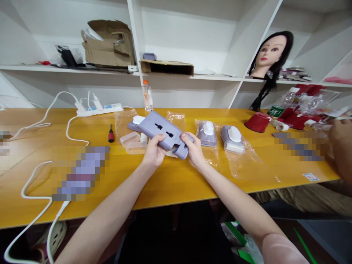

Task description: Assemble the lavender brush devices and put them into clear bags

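I hold a lilac-grey socket adapter point(164, 132) with both hands above the yellow table point(170, 179). Its face with dark plug slots points up. My left hand point(154, 151) grips its near left side, fingers curled round the edge. My right hand point(194, 149) pinches its near right end. Just behind it lie another adapter with a white cap point(136, 122) and small clear plastic lids point(132, 141). To the right lie two more adapters in clear bags point(205, 132) point(232, 138).
A red-handled screwdriver point(110, 134), a white power strip point(99, 108) with white cables and a small bottle point(147, 96) stand left and behind. Red cups point(258, 121) and packaging sit at the right, with another person's hand point(341, 139). Shelves hold cardboard boxes point(110, 43) and a mannequin head point(271, 51).
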Available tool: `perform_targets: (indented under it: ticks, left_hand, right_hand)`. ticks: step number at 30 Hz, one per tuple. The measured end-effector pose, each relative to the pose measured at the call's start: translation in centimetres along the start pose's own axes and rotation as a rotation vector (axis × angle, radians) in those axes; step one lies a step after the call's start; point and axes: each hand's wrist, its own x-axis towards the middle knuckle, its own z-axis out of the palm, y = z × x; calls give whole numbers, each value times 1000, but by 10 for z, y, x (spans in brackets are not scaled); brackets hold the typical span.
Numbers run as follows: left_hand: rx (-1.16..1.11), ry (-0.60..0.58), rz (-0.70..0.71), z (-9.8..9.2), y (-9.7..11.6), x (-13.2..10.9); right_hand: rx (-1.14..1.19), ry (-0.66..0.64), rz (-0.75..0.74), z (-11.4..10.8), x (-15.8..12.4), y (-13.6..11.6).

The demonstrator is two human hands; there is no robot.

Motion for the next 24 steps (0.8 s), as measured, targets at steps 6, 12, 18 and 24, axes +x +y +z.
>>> perform_targets:
  ticks: [6,12,18,24]
  left_hand:
    - [12,11,28,0,-6,-1]
    - [-39,-7,12,1,1,-1]
    - [-77,-10,-13,4,10,-5]
    - [-47,-19,15,7,3,-6]
  right_hand:
    - [-97,27,-89,-1,-1,4]
    - [-129,71,-99,-2,2,0]
    - [-63,-21,1,-1,1,-4]
    - [-28,-67,-7,-1,-1,-4]
